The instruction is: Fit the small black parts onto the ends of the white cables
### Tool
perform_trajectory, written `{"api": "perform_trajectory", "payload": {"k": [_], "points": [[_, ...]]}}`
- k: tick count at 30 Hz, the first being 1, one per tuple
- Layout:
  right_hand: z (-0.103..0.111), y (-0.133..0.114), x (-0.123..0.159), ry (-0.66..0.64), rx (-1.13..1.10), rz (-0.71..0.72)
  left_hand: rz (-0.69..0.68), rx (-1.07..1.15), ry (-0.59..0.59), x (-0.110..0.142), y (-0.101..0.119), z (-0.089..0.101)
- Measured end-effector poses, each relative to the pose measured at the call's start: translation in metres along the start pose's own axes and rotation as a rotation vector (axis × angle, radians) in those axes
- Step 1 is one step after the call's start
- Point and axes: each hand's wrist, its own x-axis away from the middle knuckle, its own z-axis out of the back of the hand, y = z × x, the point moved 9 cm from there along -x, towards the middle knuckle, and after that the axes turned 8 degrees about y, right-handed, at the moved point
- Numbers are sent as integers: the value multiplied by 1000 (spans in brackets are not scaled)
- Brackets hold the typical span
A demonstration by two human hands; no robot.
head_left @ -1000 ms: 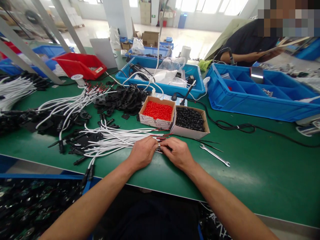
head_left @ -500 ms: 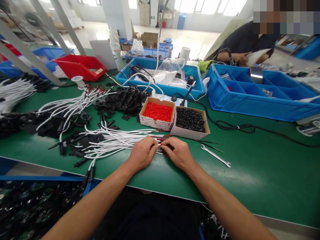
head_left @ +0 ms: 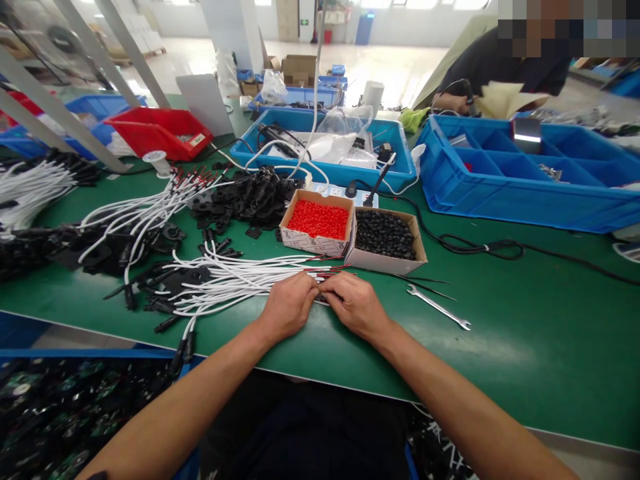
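Over the front of the bench, my left hand is closed in a pinch at the wire ends of a bundle of white cables. My right hand pinches right against it, the fingertips of both hands touching. What sits between the fingers is mostly hidden; a wire end seems to be there. Thin red and black wires stick out of the white sheaths just behind the fingers. Behind my hands stand a cardboard box of small red caps and another of small black caps.
A wrench lies to the right of my hands. Black plastic parts and more white cables are heaped on the left. Blue bins and a red bin line the back. A co-worker handles paper across the bench.
My fingertips have come together, covering the white cable end and red bit that showed between them. The view has shifted slightly. The co-worker's paper has changed position.
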Motion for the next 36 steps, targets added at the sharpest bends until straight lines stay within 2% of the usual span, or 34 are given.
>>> {"api": "perform_trajectory", "payload": {"k": [8,18,26,36], "points": [[13,17,0,105,-21,-199,60,17,12,-2,-1,2],[7,16,-1,61,-34,-185,17,1,-29,-1,0,-3],[0,16,1,29,-51,-140,-2,55,-12,0,-1,-3],[-3,16,2,8,-45,-142,0,-29,-32,1,1,-2]]}}
